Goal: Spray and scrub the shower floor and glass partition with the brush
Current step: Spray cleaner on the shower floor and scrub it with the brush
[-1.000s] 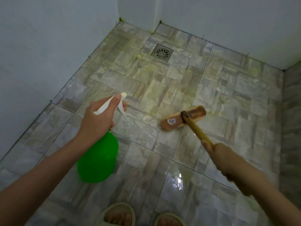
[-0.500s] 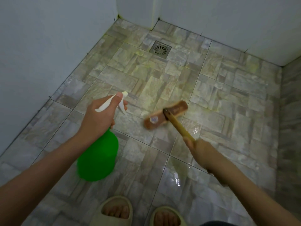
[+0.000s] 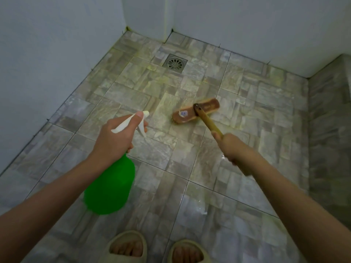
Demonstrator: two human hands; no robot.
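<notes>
1. My left hand [image 3: 114, 137] holds the spray bottle [image 3: 110, 186] at its neck. Its fingers [image 3: 139, 115] are curled round the white sprayer head [image 3: 129, 123], with one fingertip lying along the top by the nozzle.
2. The bottle's green body hangs below the left fingers, clear of the floor and tilted back toward my forearm.
3. My right hand [image 3: 231, 147] grips the wooden handle [image 3: 208, 123] of the brush. Its fingers [image 3: 230, 160] are wrapped round the stick, and the thumb lies along the top, pointing down the shaft.
4. The brush head [image 3: 196, 112] rests on the shower floor [image 3: 256, 114] just ahead of the right fingers, and ahead and to the right of the left fingers. Its brown back faces up, with a small pale sticker on the left half. The handle joins it near the middle.
5. The floor is stone-pattern tile. It has a yellowish tint around the brush head and a wet shine on the tiles nearer to me than the right fingers.
6. A round-grilled drain [image 3: 175, 63] sits well beyond both sets of fingers, near the back wall.
7. Two pale slippers [image 3: 127, 245] with bare toes showing stand well behind the fingers, at the bottom edge of my view.
8. Plain pale walls [image 3: 47, 54] close in the left and back sides.
</notes>
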